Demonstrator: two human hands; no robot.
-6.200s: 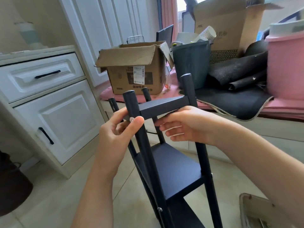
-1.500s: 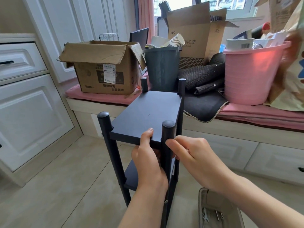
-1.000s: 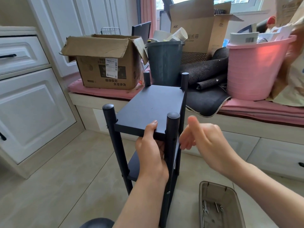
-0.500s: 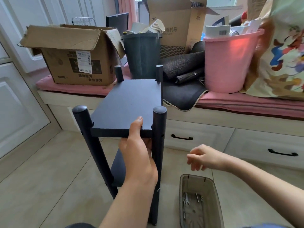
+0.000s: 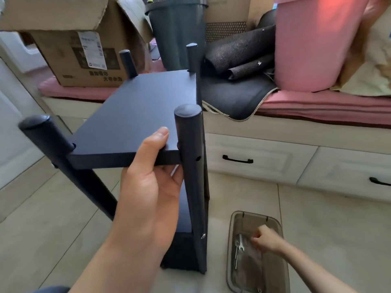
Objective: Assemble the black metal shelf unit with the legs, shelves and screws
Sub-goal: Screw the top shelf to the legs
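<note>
Shelf unit [image 5: 135,115] of black metal stands upright on the tiled floor [image 5: 338,229], just in front of the window bench [image 5: 296,132] with its white drawers; from the head view four round-capped legs rise at the corners of the top shelf [image 5: 137,111], and a lower shelf [image 5: 184,212] shows beneath it. The left hand [image 5: 148,187] grips the near edge of the top shelf beside the near right leg [image 5: 189,157], thumb on the upper face and fingers curled under, steadying the unit; that leg shows two open holes at the height of the top shelf, while a silver screw head [image 5: 203,236] sits lower down at the lower shelf. The right hand [image 5: 265,240] reaches down into the translucent parts tray [image 5: 234,275] on the floor just right of the unit, fingers curled over the contents; whether they have pinched anything yet I cannot tell (the hand hides its own fingertips). A small spanner [image 5: 240,245] lies in the tray just left of that hand.

By my reading the step in hand is fixing the top shelf to the near right leg, with the unit otherwise well along; the next move calls for lifting out one screw, bringing it level with an open hole, and starting it straight while the left hand keeps shelf and hole aligned.
</note>
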